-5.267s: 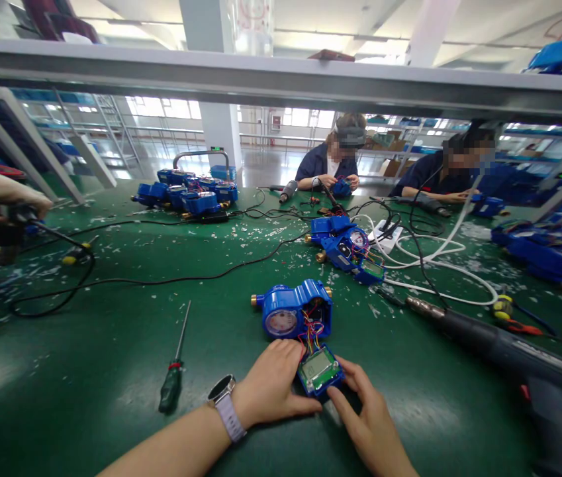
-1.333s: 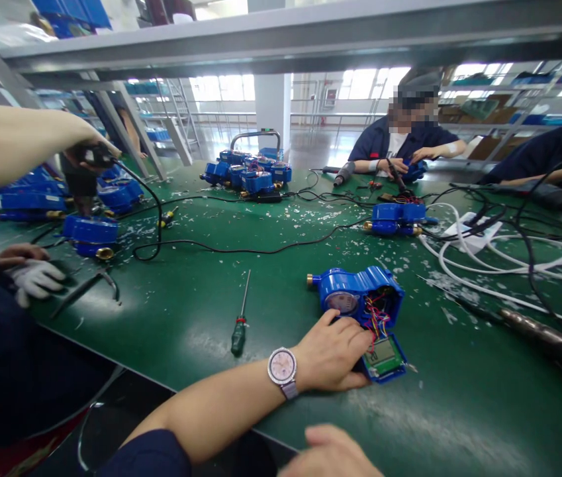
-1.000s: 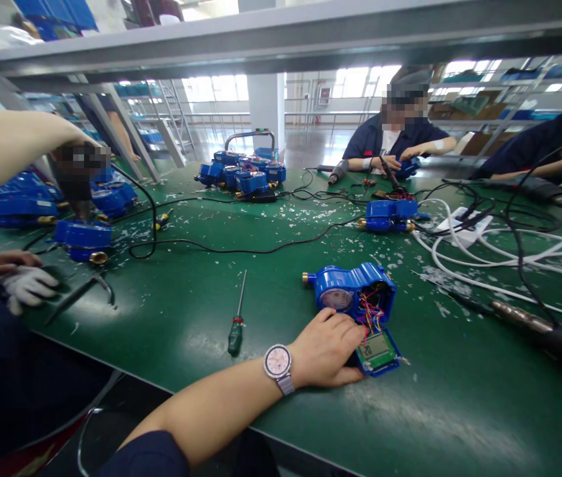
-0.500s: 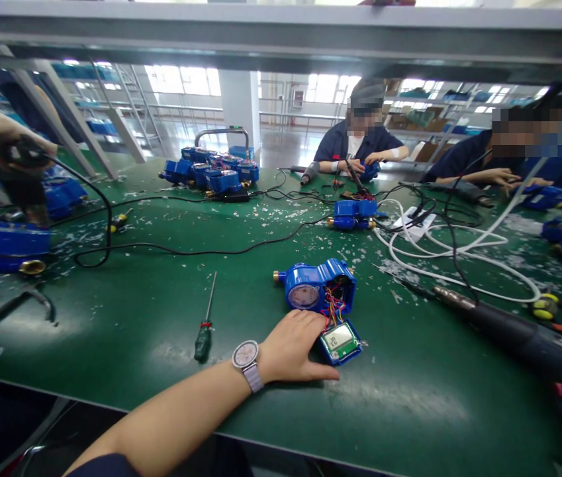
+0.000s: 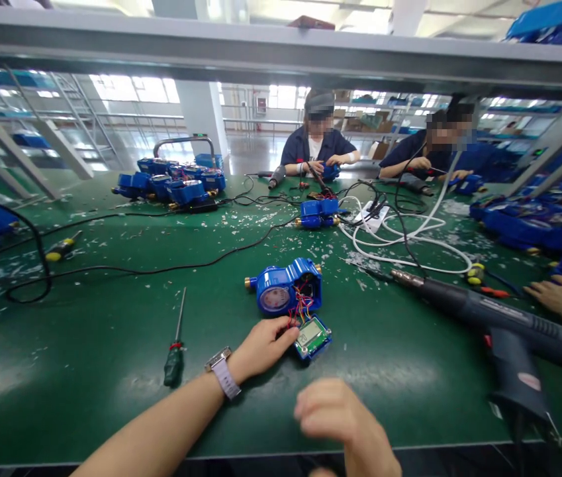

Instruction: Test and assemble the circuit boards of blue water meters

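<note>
A blue water meter with a round dial and brass ends lies on the green table, its side compartment open. Coloured wires run from it to a blue-cased display module with a green board and a small screen. My left hand, wearing a watch, grips the module's left edge between thumb and fingers. Nearer the table's front edge, my right hand is raised, slightly blurred. Its fingers are loosely curled, the thumb apart, and nothing shows in it.
A screwdriver lies to the left, a heat gun to the right. Another person's hand reaches in beside blue meters. White cable coils behind. Two co-workers sit opposite; a shelf beam spans overhead.
My right hand has come into view from below. My left thumb has closed in to the display module's edge. The view has shifted right, and another person's hand now shows there.
</note>
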Demonstrator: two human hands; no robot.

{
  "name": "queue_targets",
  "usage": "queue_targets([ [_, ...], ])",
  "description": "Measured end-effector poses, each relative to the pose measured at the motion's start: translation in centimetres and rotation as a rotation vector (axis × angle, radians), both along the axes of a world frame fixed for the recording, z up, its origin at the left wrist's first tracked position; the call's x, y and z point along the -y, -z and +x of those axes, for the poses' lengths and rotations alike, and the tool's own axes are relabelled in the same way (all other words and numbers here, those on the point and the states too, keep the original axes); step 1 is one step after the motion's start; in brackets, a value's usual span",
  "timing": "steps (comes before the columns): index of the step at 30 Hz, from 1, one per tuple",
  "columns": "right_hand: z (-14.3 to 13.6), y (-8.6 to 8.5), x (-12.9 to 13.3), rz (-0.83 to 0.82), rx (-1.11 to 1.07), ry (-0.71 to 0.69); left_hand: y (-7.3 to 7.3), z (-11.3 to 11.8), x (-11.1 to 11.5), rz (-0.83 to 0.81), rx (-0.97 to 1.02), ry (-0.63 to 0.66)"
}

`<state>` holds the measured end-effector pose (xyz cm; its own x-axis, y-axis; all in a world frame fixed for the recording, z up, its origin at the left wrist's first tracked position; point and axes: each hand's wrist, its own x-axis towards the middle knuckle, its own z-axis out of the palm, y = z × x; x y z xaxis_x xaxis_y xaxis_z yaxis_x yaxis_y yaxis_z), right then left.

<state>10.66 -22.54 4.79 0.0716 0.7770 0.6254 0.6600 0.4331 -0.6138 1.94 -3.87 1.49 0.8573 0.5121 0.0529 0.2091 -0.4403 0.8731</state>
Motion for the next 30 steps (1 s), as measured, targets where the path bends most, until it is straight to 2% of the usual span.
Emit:
queue_targets([
  [2, 1.7, 2.2, -1.3, 0.024, -0.06, 0.211, 0.1, 0.1, 0.0, -0.056, 0.023, 0.007],
  [3, 2.4, 3.3, -1.9, -0.03, -0.055, 0.358, 0.1, 0.1, 0.0, -0.083, 0.034, 0.01],
  [4, 3.0, 4.2, -2.4, -0.097, -0.041, 0.438, 0.1, 0.2, 0.0, -0.109, 0.042, 0.014],
  [6, 3.7, 5.8, -3.2, -0.22, -0.032, 0.494, 0.1, 0.2, 0.0, -0.156, 0.056, 0.021],
  [8, 3.9, 6.7, -3.6, -0.292, -0.043, 0.488, 0.1, 0.3, -0.1, -0.199, 0.065, 0.028],
  [11, 4.1, 7.2, -3.8, -0.31, -0.057, 0.481, 0.2, 0.4, -0.3, -0.264, 0.083, 0.027],
  [20, 4.2, 7.0, -3.8, -0.313, -0.125, 0.449, 0.4, 0.5, -0.7, -0.498, 0.135, 0.035],
  [30, 4.1, 7.1, -3.8, -0.335, -0.242, 0.414, 0.7, 0.3, -1.4, -0.625, 0.138, 0.076],
])
